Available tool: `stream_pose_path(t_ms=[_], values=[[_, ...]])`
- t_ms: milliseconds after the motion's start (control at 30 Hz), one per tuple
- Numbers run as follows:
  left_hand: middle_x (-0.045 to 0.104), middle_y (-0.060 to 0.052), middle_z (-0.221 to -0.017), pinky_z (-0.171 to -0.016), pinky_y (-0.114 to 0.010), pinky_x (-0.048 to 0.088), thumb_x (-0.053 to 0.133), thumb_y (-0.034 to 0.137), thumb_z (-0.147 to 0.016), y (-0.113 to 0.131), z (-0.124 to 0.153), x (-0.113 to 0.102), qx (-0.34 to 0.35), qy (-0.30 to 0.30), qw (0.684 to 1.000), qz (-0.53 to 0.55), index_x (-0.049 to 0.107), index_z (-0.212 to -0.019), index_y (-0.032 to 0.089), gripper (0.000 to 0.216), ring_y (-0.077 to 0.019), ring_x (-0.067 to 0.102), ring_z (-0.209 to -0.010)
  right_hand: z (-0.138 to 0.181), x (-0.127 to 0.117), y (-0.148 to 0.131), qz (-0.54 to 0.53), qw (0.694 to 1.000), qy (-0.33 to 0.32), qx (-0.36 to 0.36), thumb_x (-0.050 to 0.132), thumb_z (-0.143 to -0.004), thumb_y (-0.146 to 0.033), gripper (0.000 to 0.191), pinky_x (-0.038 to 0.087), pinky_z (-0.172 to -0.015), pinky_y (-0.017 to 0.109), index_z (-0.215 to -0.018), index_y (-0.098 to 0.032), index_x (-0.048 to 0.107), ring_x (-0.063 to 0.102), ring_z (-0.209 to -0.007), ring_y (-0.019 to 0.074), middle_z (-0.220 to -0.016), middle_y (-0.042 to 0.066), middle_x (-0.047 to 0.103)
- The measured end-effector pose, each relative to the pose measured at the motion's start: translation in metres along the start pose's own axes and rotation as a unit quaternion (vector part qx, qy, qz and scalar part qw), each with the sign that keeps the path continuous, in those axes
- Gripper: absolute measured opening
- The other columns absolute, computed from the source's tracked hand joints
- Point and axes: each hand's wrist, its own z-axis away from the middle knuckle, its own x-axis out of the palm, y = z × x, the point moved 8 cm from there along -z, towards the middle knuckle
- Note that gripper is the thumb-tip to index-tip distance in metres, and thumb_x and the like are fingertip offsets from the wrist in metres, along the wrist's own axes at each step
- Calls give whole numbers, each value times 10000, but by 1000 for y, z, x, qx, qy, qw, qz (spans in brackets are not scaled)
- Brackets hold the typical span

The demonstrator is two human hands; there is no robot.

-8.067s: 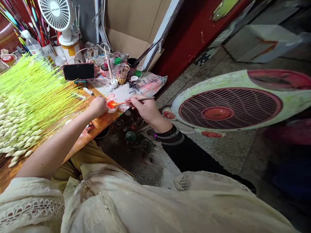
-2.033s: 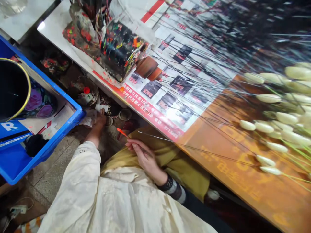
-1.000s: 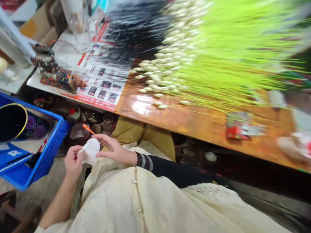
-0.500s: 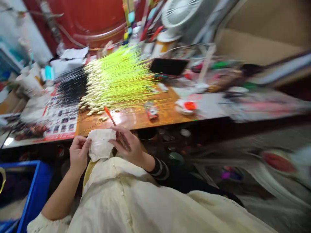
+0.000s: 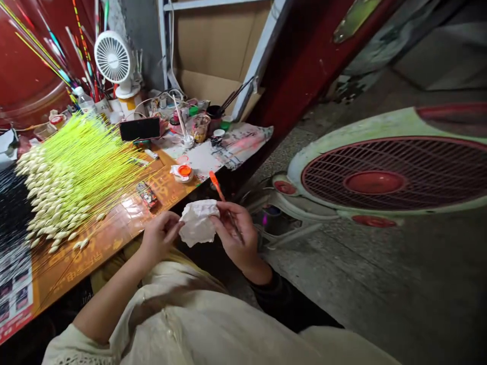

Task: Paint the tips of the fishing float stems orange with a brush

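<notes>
the white tissue point(image 5: 198, 228) is spread between both hands, above the lap and just off the edge of the table point(image 5: 125, 210). the left hand point(image 5: 160, 234) pinches its left edge with thumb and bent fingers; some fingertips are hidden behind the sheet. the right hand point(image 5: 240, 235) has thumb and fingers clamped on the right edge and also holds the brush point(image 5: 216, 185), which slants up with its orange tip clear of the fingers. part of the handle is covered, so how each finger bears on it cannot be made out.

near the table's edge sits a small cup point(image 5: 185, 179) of something orange, its outer wall partly covered by crumpled white stuff. to the left lie many rods point(image 5: 53, 195) with pale oval bodies; their yellow-green stems overlap too densely to separate, and their dark ends are cut off by the view. the box fan point(image 5: 373, 180) runs out of sight at right.
</notes>
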Motion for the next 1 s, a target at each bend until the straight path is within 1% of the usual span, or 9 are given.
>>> stream_pose_path(t_ms=[167,267,367,500,567,667,800,900,1000], values=[[604,27,-636,-537,-218,400,620,343,-906,-8,-47,51,27,-32,998,-47,621,-823,225,145,-107,537,-553,-27,-33,15,20,997,74,-23,737,-860,-344,282,603,-850,352,-1105,-261,626,684,-919,193,-1013,52,683],[623,20,-659,-545,-220,406,607,343,-920,-15,-61,64,29,-44,997,-60,629,-841,223,145,-111,548,-562,-37,-40,23,35,995,88,-30,732,-865,-329,268,594,-823,331,-1103,-258,631,681,-906,188,-988,48,684],[677,-3,-767,-627,-233,457,629,330,-915,-19,-72,53,43,-5,994,-105,629,-877,224,112,-129,611,-663,-46,-44,33,55,993,96,-31,717,-876,-348,272,592,-801,321,-1112,-247,627,680,-911,190,-989,56,686],[679,-15,-856,-716,-277,497,627,244,-901,-20,-86,19,42,75,972,-217,597,-895,224,36,-154,635,-755,-63,-50,40,91,988,112,-61,698,-890,-373,289,594,-808,337,-1124,-223,619,690,-916,198,-1011,69,693],[683,-32,-939,-770,-311,520,641,199,-882,-15,-94,6,48,94,959,-262,589,-961,227,98,-173,645,-821,-74,-52,39,117,981,122,-89,688,-899,-372,291,593,-795,338,-1136,-218,619,693,-897,198,-1011,70,698],[674,-65,-1074,-856,-369,541,691,165,-841,-2,-110,-5,65,91,947,-302,567,-1076,233,275,-212,646,-950,-98,-51,35,167,970,127,-125,660,-920,-378,285,590,-770,334,-1151,-217,616,691,-876,199,-1018,77,704],[668,-77,-1108,-922,-409,524,680,105,-812,13,-138,-12,79,54,932,-349,547,-1080,237,328,-242,623,-1044,-139,-36,31,200,957,102,-184,617,-941,-383,259,586,-786,351,-1143,-221,609,688,-862,207,-1007,75,705],[671,-69,-1060,-933,-412,498,656,53,-773,17,-160,-16,79,28,922,-377,536,-1016,233,325,-238,612,-1025,-166,-19,35,204,950,59,-228,587,-956,-354,236,576,-800,352,-1149,-218,598,686,-878,211,-1013,74,703],[661,-48,-965,-858,-384,491,674,65,-746,8,-173,-18,51,14,930,-364,500,-987,229,339,-214,604,-924,-184,-2,41,226,939,19,-259,533,-980,-316,212,563,-842,364,-1156,-211,586,682,-933,221,-1037,87,699]])
